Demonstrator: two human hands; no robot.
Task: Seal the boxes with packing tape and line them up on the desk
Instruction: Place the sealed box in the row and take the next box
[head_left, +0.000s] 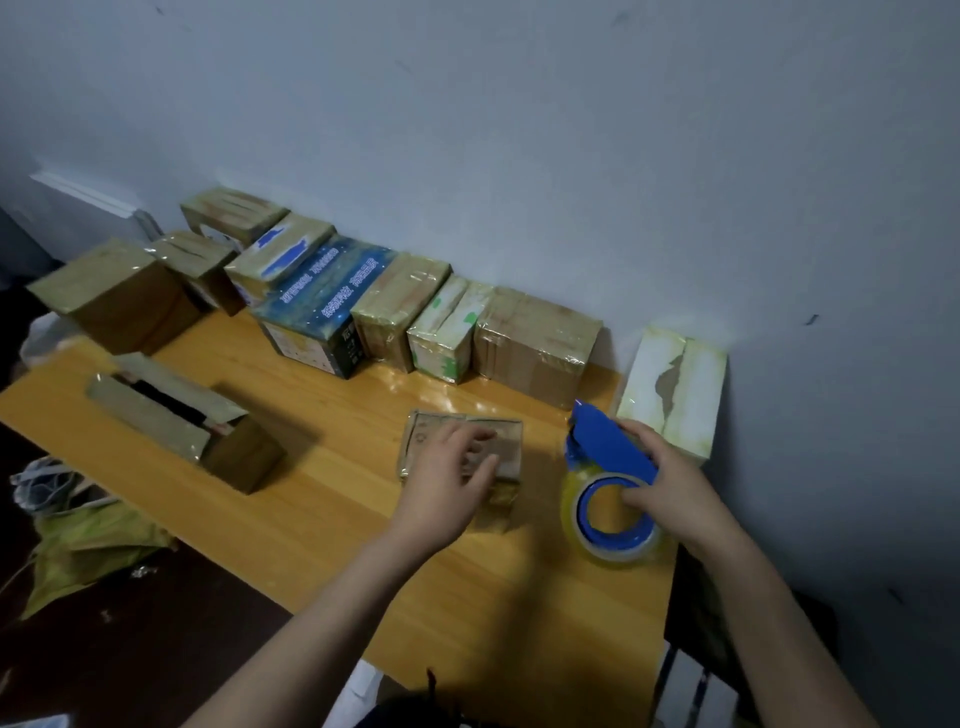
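A small brown taped box (506, 441) lies in the middle of the wooden desk (337, 519). My left hand (452, 478) rests on its top with the fingers spread. To its right my right hand (670, 483) grips a blue tape dispenser (605, 441) holding a roll of clear tape (613, 519), which sits on the desk. A brown box with open flaps (187, 421) stands at the left. Several taped boxes line the wall, among them a dark blue printed box (322, 301) and a white torn box (675, 384) at the far right.
A large brown box (114, 296) stands at the desk's back left corner. Crumpled yellow-green wrapping (88, 551) lies on the floor to the left of the desk. The wall runs close behind the row of boxes.
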